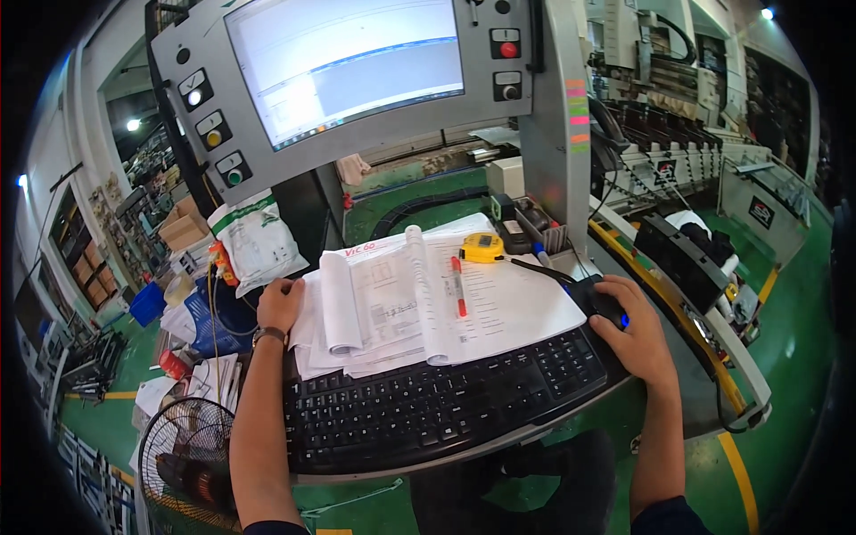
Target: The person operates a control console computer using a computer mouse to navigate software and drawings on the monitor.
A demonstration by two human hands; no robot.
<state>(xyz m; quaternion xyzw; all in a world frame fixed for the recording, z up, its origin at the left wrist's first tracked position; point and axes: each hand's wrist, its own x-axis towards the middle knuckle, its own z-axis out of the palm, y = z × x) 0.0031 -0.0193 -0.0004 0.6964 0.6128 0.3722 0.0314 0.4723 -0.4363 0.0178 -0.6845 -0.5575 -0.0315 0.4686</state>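
Red handwriting runs across the top edge of the paper stack (383,303), above a printed drawing; the curled, bound sheets (513,312) at its right carry rows of small print. Orange, pink and green adhesive tabs (579,116) line the console upright (548,134), and the monitor (357,62) shows a mostly white window with a blue band. The papers overlap the rear rows of the black keyboard (446,406), whose front lies close along the shelf rim (526,434). The computer mouse (610,306) is at the shelf's right end, just beside the sheets' right corner, with the tape measure's black strap (539,269) reaching toward it and limiting room on that side. A red-and-white marker (458,287) lies on the sheets below the yellow tape measure (481,248). The right hand (635,334) grasps the mouse from above, fingers draped over it, forearm angled up from below. The left hand (280,305), loosely curled, is at the stack's left edge; whether it grips paper cannot be told.
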